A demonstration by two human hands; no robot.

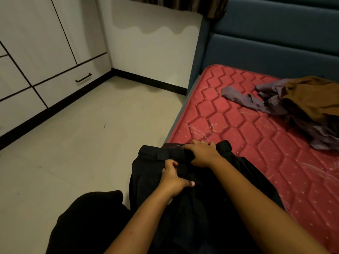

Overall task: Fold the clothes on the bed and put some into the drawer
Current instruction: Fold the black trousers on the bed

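Black trousers (152, 180) lie at the near left corner of the red quilted mattress (247, 125). Their waistband points to the far side, and part of the cloth hangs off the mattress edge toward the floor (91, 143). The cloth is so dark that its folds are hard to read, so I cannot tell how far the folding has gone.

The right hand (202, 154) is on the waistband, fingers curled over its far edge and gripping it, with a ring (204, 142) on one finger. The left hand (173, 177) is just below and to the left, fingers bunched and thumb out to the right, pinching a fold of the same trousers below the waistband. Both forearms reach in from the near right.

At the far right of the mattress, well apart from the trousers, is a loose heap of clothes: a brown garment (311, 96) on top of a purple one (244, 99), which trails a strip toward the left. A padded blue headboard (275, 43) stands behind the mattress.

Across the floor on the far left is a white wardrobe (36, 33) with black trim. Its low drawer (69, 87) is closed and has a black bar handle (83, 77). The person's leg in black cloth (88, 217) shows at the near left.
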